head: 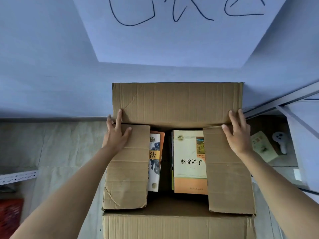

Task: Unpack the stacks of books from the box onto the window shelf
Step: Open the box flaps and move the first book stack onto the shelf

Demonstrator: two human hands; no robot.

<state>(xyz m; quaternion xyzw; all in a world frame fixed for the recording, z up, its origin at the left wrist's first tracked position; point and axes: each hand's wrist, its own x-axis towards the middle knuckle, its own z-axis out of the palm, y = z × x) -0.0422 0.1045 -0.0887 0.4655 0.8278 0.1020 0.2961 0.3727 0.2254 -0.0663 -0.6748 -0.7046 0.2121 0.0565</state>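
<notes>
- Your left hand (117, 133) lies flat with straight fingers on the left side flap (127, 166), its fingertips reaching the far flap (176, 100); it grips nothing.
- Your right hand (239, 133) does the same on the right side flap (227, 169), fingers spread and relaxed, grasping nothing.
- The box (176, 226) sits on the floor against the wall. Inside it, 2 stacks of books show through the gap: the left stack (155, 161) half hidden under its flap, the right stack (189, 161) with its cream and orange cover mostly exposed.
- The step in hand looks like opening the box fully. Fold the far flap back until it leans on the wall, then press both side flaps outward past the rim so they do not spring back over the books.
- Keep your palms flat while pushing; the cardboard is already creased and may tear.
- The window shelf cannot be identified with certainty here.
</notes>
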